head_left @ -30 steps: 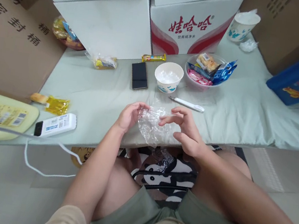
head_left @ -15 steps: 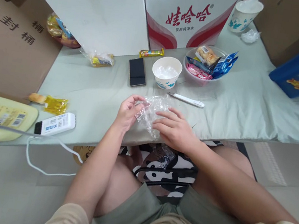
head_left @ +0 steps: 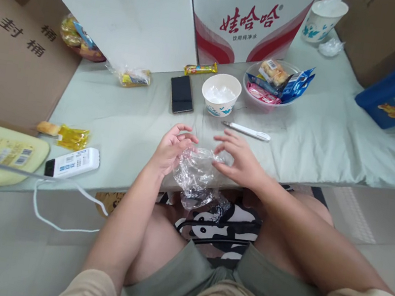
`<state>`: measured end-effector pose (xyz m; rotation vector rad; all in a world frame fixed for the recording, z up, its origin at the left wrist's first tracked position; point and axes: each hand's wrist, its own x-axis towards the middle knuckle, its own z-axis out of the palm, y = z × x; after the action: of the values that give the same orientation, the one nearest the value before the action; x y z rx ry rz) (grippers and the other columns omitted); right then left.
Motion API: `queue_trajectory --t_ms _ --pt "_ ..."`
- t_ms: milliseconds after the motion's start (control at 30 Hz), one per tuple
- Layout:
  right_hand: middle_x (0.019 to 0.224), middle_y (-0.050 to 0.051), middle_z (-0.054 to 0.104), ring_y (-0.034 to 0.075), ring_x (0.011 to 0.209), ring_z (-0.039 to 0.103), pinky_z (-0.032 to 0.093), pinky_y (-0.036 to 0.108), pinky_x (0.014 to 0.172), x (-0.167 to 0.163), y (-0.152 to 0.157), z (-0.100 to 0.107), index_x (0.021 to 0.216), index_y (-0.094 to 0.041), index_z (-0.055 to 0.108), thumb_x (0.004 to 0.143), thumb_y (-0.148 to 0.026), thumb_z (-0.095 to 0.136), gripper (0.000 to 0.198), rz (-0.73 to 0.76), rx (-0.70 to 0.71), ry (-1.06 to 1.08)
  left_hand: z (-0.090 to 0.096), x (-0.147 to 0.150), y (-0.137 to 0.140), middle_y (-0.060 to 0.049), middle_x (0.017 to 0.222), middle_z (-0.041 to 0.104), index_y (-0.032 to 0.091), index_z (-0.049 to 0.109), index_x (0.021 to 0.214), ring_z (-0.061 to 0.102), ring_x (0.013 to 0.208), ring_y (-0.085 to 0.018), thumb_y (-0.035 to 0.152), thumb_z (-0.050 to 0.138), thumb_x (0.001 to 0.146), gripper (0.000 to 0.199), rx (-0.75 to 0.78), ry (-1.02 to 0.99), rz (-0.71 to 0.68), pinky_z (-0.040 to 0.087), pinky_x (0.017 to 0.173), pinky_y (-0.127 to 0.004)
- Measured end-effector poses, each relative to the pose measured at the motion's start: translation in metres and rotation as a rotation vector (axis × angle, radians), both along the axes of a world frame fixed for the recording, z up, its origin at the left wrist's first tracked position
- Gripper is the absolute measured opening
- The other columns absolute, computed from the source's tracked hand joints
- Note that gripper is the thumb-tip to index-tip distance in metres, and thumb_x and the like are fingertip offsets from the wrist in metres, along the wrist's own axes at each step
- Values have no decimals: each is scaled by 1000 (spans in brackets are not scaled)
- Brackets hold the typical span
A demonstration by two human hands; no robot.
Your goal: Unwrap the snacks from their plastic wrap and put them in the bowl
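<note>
A crumpled clear plastic wrapper (head_left: 197, 170) is at the table's front edge between my hands, its lower part hanging over the edge. My left hand (head_left: 171, 151) is at its left side, fingers loosely bent and apart; its thumb and fingertips are close to the film, and I see no firm pinch. My right hand (head_left: 239, 158) is open on the right, with fingers spread and the thumb near the film's edge. More clear film (head_left: 221, 207) lies below, over a panda-print bag (head_left: 240, 225) between my knees. A white paper bowl (head_left: 219, 102) with clear plastic inside stands beyond my hands.
A white-handled knife (head_left: 248, 131), a phone (head_left: 182, 94) and a yellow snack packet (head_left: 201, 68) lie behind my hands. A clear bowl of snacks (head_left: 269, 97) stands right. Left are a white device (head_left: 77, 163) and a yellow wrapper (head_left: 73, 138). Boxes (head_left: 249, 31) line the back.
The plastic wrapper has dropped toward me, from the tabletop between my fingers to over the front edge. My fingers have spread away from it, the right hand's fingers rising slightly.
</note>
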<state>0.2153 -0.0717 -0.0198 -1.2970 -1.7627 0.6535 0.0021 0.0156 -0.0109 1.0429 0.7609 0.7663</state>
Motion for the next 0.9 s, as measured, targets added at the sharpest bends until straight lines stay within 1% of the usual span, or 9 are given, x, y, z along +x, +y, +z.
queue_trajectory --t_ms 67,200,333,433,500,633,700,767,900 --pt "96 8 72 26 100 68 52 47 93 -1 0 2 85 -21 56 89 -41 60 21 36 -183 153 1 -1 -2 -1 95 73 23 52 112 72 78 -15 48 95 57 74 -50 -38 -51 56 67 -23" --pt "74 0 65 16 70 62 51 34 72 -4 1 5 90 -23 49 91 -42 58 22 -64 -378 521 -1 -1 -5 -1 88 75 22 53 121 73 75 -16 33 99 52 84 -131 56 -168 57 70 -25" --pt "75 -3 63 17 75 63 51 34 76 -2 8 1 109 -26 51 82 -41 71 37 -274 -367 738 -1 1 -5 1 80 74 18 60 110 68 64 -11 30 99 52 71 -100 76 -48 54 63 -21" --pt "94 2 70 20 93 67 54 37 87 -2 10 0 112 -25 57 72 -43 81 50 -186 -406 839 1 5 -5 0 84 75 18 64 107 70 69 -12 31 100 47 72 -100 38 2 55 65 -21" --pt "98 5 72 21 97 67 54 39 92 -5 8 0 103 -22 63 69 -43 84 45 -73 -495 822 2 8 -5 -3 85 76 17 67 102 72 73 -15 35 100 47 67 -102 20 -6 56 67 -23" --pt "91 5 72 18 87 68 56 39 90 -12 5 1 91 -20 67 77 -43 78 29 -64 -575 837 0 8 -3 -9 87 76 18 68 93 75 92 -29 61 80 67 52 -158 -80 17 61 73 -37" --pt "95 5 73 18 87 68 57 38 87 -14 5 0 92 -21 67 79 -42 76 26 -87 -559 869 -2 7 -1 -9 88 76 19 68 93 75 99 -33 58 72 73 45 -175 -104 16 62 78 -44" --pt "100 6 74 19 91 68 57 38 88 -15 6 -2 94 -21 67 81 -41 74 25 -90 -550 863 -3 6 -2 -9 89 77 19 69 93 74 101 -33 44 81 66 39 -159 -84 -29 62 81 -45" --pt "101 6 73 20 95 68 57 40 91 -15 6 -6 96 -21 66 80 -43 76 29 -86 -526 791 -3 9 -8 -9 95 77 18 71 96 75 99 -30 34 97 49 56 -106 -38 -126 61 82 -38"
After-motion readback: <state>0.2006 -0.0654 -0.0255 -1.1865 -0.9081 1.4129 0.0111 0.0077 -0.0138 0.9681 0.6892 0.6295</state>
